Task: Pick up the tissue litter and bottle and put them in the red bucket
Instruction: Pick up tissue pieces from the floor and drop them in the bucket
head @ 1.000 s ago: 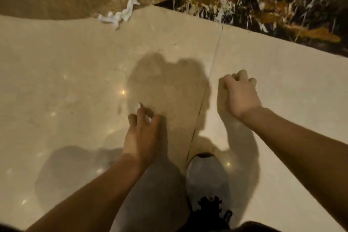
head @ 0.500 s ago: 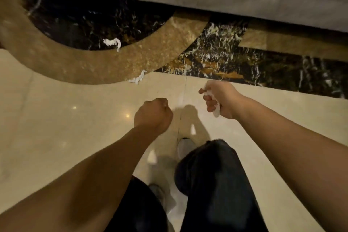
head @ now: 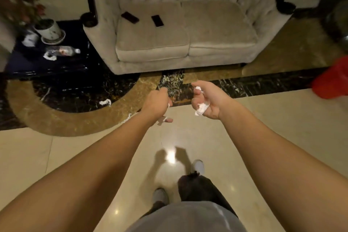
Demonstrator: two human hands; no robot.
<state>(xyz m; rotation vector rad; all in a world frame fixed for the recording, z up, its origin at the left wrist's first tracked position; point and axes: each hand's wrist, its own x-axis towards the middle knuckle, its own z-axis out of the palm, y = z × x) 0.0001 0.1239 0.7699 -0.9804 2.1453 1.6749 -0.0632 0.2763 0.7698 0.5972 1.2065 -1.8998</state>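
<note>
My right hand (head: 209, 100) is curled around a crumpled white tissue wad (head: 201, 108), held in front of me above the floor. My left hand (head: 157, 102) is closed on a small tissue scrap (head: 163, 119) that pokes out below the fingers. A white tissue piece (head: 105, 102) lies on the dark marble inlay, and another strip (head: 129, 117) lies on the gold band near my left wrist. A clear plastic bottle (head: 63, 50) lies on its side on the dark side table at left, beside more tissue (head: 49, 56). The red bucket (head: 331, 83) stands at the right edge.
A beige tufted sofa (head: 216, 43) stands ahead with two dark phones (head: 157, 20) on its seat. A potted plant in a white pot (head: 49, 29) sits on the dark side table (head: 28, 62). My feet are on the cream floor tiles (head: 282, 118).
I have stood up from crouching, so the view now takes in the sofa, side table and bucket. Both hands rose from the floor holding tissue; the right hand turned palm-up.
</note>
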